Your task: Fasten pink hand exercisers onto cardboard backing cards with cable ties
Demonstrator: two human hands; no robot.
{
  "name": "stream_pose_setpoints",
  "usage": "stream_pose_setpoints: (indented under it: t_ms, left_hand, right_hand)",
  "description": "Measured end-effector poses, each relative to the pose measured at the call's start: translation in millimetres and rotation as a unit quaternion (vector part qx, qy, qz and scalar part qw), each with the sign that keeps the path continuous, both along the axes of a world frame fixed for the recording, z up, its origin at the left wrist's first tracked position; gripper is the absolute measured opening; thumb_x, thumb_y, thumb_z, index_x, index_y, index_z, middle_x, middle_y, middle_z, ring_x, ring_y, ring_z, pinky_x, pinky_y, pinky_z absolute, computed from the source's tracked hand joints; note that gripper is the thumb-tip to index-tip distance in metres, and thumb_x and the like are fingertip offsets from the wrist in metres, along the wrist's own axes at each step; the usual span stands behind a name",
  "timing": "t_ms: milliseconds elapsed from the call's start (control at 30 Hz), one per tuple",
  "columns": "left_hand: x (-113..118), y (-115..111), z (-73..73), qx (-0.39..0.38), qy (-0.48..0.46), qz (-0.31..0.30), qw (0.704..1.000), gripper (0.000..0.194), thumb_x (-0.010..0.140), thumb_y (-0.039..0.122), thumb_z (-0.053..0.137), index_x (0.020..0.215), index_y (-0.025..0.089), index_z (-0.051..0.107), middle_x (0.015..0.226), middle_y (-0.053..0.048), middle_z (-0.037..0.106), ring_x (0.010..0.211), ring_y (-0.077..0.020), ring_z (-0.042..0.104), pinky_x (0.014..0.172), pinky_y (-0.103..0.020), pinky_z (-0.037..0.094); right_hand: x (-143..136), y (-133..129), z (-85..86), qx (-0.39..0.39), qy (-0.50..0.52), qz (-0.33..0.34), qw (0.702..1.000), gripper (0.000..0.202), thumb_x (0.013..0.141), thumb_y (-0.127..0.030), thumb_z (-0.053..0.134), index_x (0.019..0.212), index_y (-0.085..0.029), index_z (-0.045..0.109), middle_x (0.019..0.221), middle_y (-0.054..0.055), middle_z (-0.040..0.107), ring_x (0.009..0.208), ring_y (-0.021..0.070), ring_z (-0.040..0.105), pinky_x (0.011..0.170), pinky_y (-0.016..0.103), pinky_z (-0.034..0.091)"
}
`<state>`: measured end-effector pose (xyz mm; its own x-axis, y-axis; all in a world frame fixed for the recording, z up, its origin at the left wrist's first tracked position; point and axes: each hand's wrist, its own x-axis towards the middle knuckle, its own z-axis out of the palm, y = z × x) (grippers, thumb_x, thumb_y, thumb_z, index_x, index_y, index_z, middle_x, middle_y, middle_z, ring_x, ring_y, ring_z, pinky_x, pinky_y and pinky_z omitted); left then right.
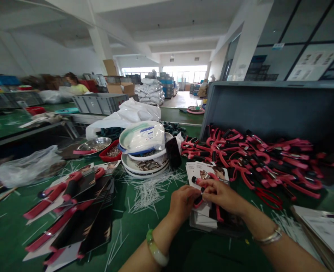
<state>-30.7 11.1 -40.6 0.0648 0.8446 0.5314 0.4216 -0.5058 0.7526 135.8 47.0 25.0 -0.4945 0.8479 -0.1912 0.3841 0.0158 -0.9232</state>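
My left hand [183,202] and my right hand [219,193] meet over a stack of printed cards [203,223]. A pink and black clipper-like tool [218,213] lies on the top card, partly hidden under my hands. The fingers of both hands are pinched together at the tool's dark end; whatever small piece sits between the fingertips is too small to tell. Many white ties [146,192] are scattered on the green table to the left of my left hand. Carded pink and black tools [67,226] lie overlapping at the left.
A large grey crate [257,102] lies at the right, with many loose pink tools [248,155] spilling from it. Stacked round trays [144,166], a phone [173,153] and a red dish [110,152] stand behind my hands. More cards [322,230] are at right. A person [77,86] is far left.
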Motion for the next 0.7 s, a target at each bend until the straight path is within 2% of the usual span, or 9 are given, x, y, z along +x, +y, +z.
stream_pose_setpoints:
  t_ms: [100,167,267,433,567,700]
  left_hand:
    - [-2,-1,0.6,-0.044,-0.038,-0.007,0.998,0.017,0.082,0.016,0.060,0.095,0.018,0.071,0.088,-0.005,0.073,0.078,-0.0149,0.066,0.072,-0.024,0.051]
    - [-3,-2,2.7,-0.071,-0.060,-0.032,0.995,0.022,0.083,0.022,0.060,0.102,0.019,0.069,0.094,-0.005,0.072,0.081,-0.0146,0.066,0.074,-0.024,0.051]
    - [-3,-3,6.7,-0.081,-0.066,-0.048,0.993,0.018,0.082,0.027,0.062,0.096,0.019,0.071,0.091,-0.004,0.072,0.081,-0.0146,0.064,0.075,-0.024,0.050]
    - [0,-3,10.0,-0.086,-0.066,-0.038,0.993,0.016,0.085,0.026,0.058,0.087,0.018,0.071,0.083,-0.004,0.071,0.079,-0.0143,0.063,0.074,-0.024,0.047]
    - [0,-7,11.1,-0.087,-0.074,-0.044,0.992,0.014,0.082,0.026,0.061,0.089,0.018,0.070,0.084,-0.003,0.069,0.077,-0.0135,0.061,0.073,-0.024,0.048]
    - [5,-13,13.5,-0.087,-0.042,-0.009,0.995,0.018,0.075,0.023,0.068,0.092,0.019,0.067,0.089,-0.003,0.065,0.077,-0.0132,0.058,0.071,-0.024,0.048]
  right_hand:
    - [-5,3,-1.7,0.032,-0.057,0.002,0.998,0.039,0.069,-0.022,0.062,0.106,-0.014,0.053,0.060,-0.004,0.058,0.055,0.0121,0.053,0.053,0.024,0.037]
    - [-7,0,-3.9,0.100,-0.103,-0.009,0.990,0.032,0.071,-0.019,0.060,0.102,-0.016,0.057,0.058,-0.004,0.058,0.053,0.0120,0.052,0.050,0.023,0.035]
    - [-5,-8,-7.3,0.212,-0.156,-0.019,0.965,0.022,0.075,-0.019,0.056,0.096,-0.021,0.062,0.064,-0.002,0.063,0.056,0.0138,0.055,0.052,0.025,0.038]
    - [5,-16,-15.3,0.329,-0.113,-0.017,0.937,0.017,0.084,-0.024,0.054,0.094,-0.021,0.067,0.087,0.006,0.071,0.073,0.0190,0.064,0.066,0.034,0.049]
    - [7,-14,-21.3,0.446,-0.095,0.006,0.890,0.015,0.087,-0.022,0.051,0.085,-0.021,0.067,0.080,0.004,0.070,0.076,0.0185,0.064,0.069,0.034,0.050]
    - [3,-17,-22.6,0.541,-0.080,-0.022,0.837,0.016,0.090,-0.020,0.047,0.083,-0.020,0.061,0.076,0.003,0.067,0.073,0.0165,0.062,0.067,0.031,0.049]
